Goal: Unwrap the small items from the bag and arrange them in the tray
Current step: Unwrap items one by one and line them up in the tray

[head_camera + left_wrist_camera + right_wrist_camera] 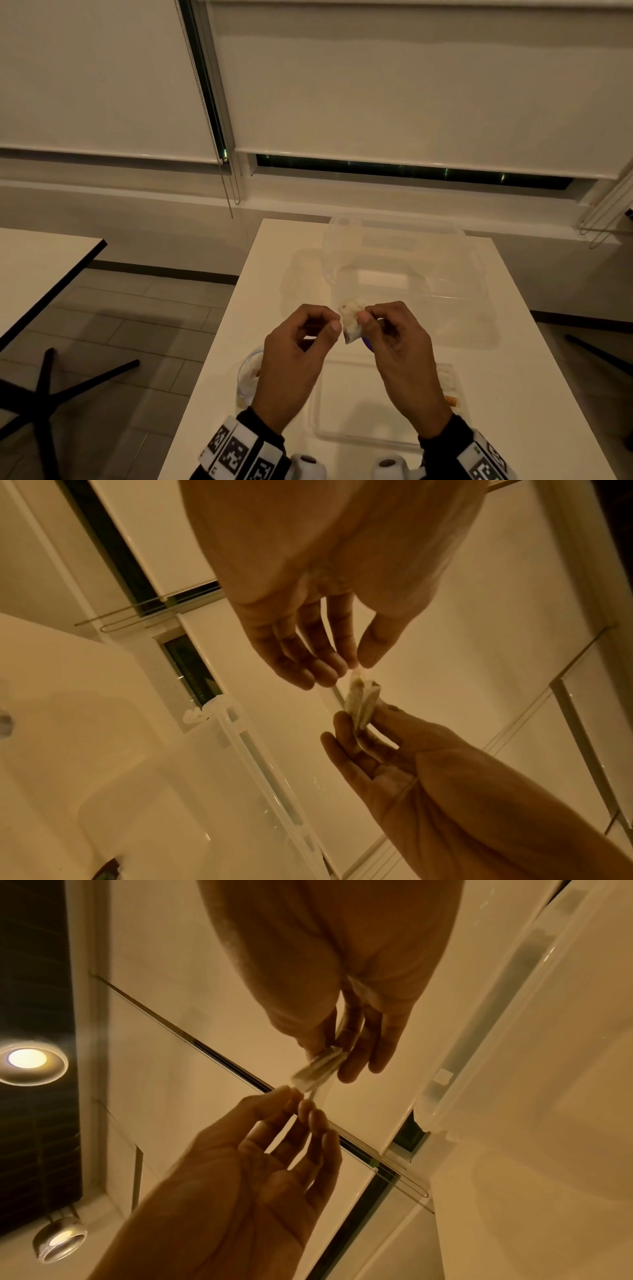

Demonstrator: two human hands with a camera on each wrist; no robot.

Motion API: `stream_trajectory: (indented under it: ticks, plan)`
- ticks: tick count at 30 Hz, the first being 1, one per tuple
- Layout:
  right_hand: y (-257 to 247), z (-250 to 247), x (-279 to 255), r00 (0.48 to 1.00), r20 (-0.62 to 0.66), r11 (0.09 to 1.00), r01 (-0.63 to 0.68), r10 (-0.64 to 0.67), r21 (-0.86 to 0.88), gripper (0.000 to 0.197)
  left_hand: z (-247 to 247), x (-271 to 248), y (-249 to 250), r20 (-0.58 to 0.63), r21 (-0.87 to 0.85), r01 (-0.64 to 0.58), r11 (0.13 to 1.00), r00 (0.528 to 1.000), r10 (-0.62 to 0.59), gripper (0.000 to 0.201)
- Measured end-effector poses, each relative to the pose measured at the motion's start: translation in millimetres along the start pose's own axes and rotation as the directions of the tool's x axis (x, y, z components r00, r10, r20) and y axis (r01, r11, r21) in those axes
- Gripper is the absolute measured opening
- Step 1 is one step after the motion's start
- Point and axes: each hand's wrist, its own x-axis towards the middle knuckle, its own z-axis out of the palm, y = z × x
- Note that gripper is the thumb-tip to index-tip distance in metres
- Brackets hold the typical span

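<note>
Both hands hold one small wrapped item [351, 318] in pale crinkled wrapping above the white table [534, 394]. My left hand [336, 325] pinches the wrapper's left edge between thumb and forefinger. My right hand [363, 317] pinches the item's right side. In the left wrist view the left hand [356, 666] grips the wrapper's tip and the right hand [363, 718] holds the item [361, 699] from below. The right wrist view shows the item [316, 1068] between both hands. A clear shallow tray [325, 431] lies under the hands. The clear bag [247, 375] lies left of the tray.
A large clear plastic box [404, 260] stands at the back of the table. Small pale pieces [448, 380] lie at the tray's right edge. Something purple [368, 343] shows under the right hand. A second table [41, 270] and black chair legs [48, 394] are to the left.
</note>
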Motion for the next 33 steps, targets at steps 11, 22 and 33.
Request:
stream_trajectory:
  ticks: [11,22,33]
  plan:
    - [-3.0,-7.7,-2.6,0.992,0.108,0.994,-0.079,0.071,0.073,0.025,5.9,-2.0,3.0,0.07,-0.298,0.159,0.941,0.987,-0.145,0.025]
    - [-13.3,-17.1,-1.4,0.976,0.151,0.983,0.169,-0.157,-0.067,0.018,11.5,-4.1,2.8,-0.038,-0.258,0.101,0.961,0.993,-0.114,0.019]
    - [-1.7,-11.4,-0.9,0.98,0.179,0.982,0.113,-0.085,-0.153,0.014,12.5,-5.2,3.7,-0.071,-0.129,0.066,0.989,0.995,-0.076,0.022]
